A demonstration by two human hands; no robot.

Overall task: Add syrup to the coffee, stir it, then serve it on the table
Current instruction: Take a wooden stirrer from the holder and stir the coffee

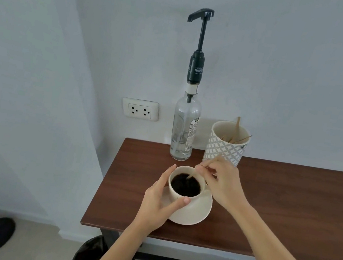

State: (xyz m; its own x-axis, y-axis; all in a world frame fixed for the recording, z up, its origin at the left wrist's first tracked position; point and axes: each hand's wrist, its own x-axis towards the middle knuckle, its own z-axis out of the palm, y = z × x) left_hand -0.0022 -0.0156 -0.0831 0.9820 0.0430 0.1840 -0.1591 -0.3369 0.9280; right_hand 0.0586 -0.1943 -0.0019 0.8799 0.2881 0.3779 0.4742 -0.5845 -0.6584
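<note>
At the centre of the frame the left hand (157, 202) wraps the cream cup (184, 188) of black coffee on its saucer (194, 211), near the left end of the bench (275, 209). The right hand (222, 184) pinches a wooden stirrer (202, 169) dipped in the coffee. Behind stand the syrup bottle (184, 129) and a patterned holder (226, 143).

1. A dark brown wooden table (275, 209) stands against the pale wall, on a black frame.
2. Near its back edge stands a clear glass syrup bottle (184, 129) with a tall black pump.
3. Just beside the bottle, to the right, stands a patterned white holder (225, 147) with wooden sticks inside.
4. Nearer the front edge lies a cream saucer (195, 211), bearing a cup of dark coffee (185, 185).
</note>
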